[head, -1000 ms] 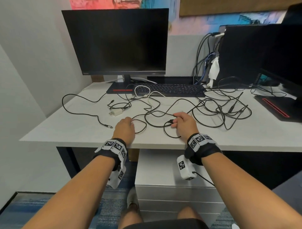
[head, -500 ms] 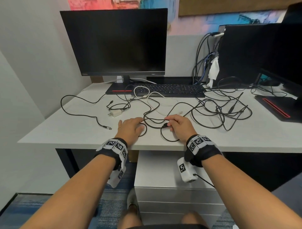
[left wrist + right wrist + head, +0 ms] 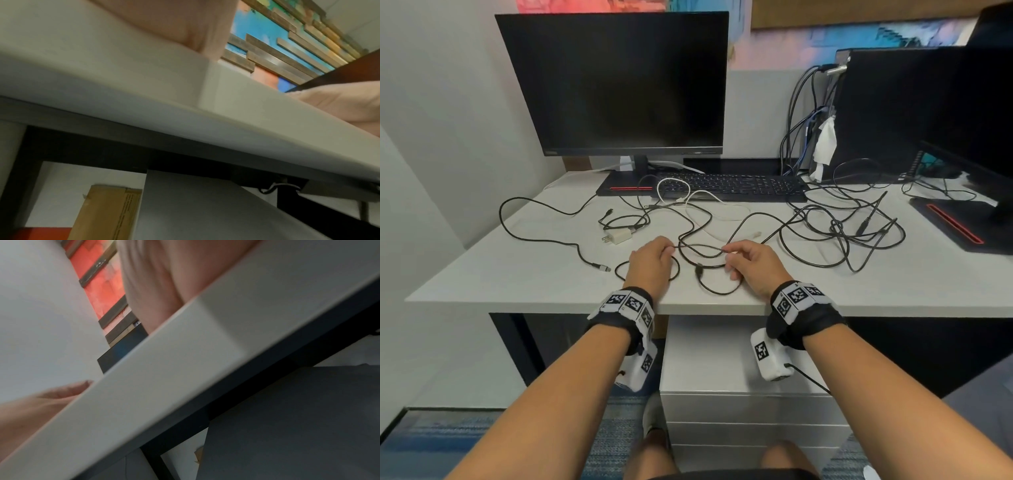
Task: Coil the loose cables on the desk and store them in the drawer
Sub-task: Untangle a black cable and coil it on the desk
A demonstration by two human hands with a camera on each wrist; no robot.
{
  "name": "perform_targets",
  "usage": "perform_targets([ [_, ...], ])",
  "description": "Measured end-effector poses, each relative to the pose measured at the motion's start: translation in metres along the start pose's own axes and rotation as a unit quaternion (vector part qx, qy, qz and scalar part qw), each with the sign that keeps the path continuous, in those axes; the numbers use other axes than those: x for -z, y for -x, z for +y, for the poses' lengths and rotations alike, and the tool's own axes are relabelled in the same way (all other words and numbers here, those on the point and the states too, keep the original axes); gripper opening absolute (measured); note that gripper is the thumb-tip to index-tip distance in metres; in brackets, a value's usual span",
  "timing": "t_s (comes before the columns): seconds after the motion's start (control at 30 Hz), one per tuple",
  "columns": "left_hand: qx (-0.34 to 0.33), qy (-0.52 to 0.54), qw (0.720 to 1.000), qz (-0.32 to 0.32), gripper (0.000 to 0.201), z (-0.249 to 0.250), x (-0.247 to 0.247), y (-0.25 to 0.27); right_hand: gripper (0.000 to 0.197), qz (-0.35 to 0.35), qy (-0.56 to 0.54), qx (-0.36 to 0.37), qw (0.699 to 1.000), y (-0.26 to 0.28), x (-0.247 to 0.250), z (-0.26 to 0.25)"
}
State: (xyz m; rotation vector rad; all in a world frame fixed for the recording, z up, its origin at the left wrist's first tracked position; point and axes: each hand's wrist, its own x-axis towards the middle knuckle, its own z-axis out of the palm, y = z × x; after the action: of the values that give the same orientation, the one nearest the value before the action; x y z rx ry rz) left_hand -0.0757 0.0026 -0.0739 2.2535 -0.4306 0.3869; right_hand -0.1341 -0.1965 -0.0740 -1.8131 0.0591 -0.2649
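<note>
1. Left hand (image 3: 652, 265): at the near edge of the worktop (image 3: 482, 274), fingers curled, pinching one end of a taut stretch of black cable (image 3: 698, 247).
2. Right hand (image 3: 751, 265): just right of the left, thumb and forefinger pinching the same stretch; remaining fingers loosely curled above a small loop of that cable (image 3: 717, 289) lying on the worktop.
3. Tangle of black cables (image 3: 842, 222): spread over the right half of the worktop, overlapping, uncoiled.
4. White cable (image 3: 681, 193): looped near the keyboard (image 3: 732, 186), trailing toward the centre.
5. White charger plug (image 3: 618, 236): left of centre, beside a small bundle of black cable.
6. Long black cable (image 3: 544, 236): curving across the left part of the worktop, metal tip (image 3: 604, 268) near the left hand.
7. Drawer unit (image 3: 722, 404): white, under the worktop between the forearms, drawers closed.
8. Monitor (image 3: 616, 85): dark, at the far side; second dark screen (image 3: 945, 113) at far right.
9. Wrist views: blurred, showing only the worktop edge (image 3: 226, 123) from below and parts of the hands; fingers not visible there.
</note>
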Motion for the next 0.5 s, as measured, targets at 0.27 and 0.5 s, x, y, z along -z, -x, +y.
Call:
perform_targets([
  [0.27, 0.054, 0.059, 0.995, 0.053, 0.017, 0.007, 0.008, 0.002, 0.023, 0.036, -0.015, -0.051, 0.998, -0.001, 0.000, -0.015],
  [0.5, -0.017, 0.041, 0.999, 0.027, 0.023, 0.021, 0.026, -0.013, 0.023, 0.018, -0.395, -0.044, 0.918, 0.003, -0.007, -0.080],
])
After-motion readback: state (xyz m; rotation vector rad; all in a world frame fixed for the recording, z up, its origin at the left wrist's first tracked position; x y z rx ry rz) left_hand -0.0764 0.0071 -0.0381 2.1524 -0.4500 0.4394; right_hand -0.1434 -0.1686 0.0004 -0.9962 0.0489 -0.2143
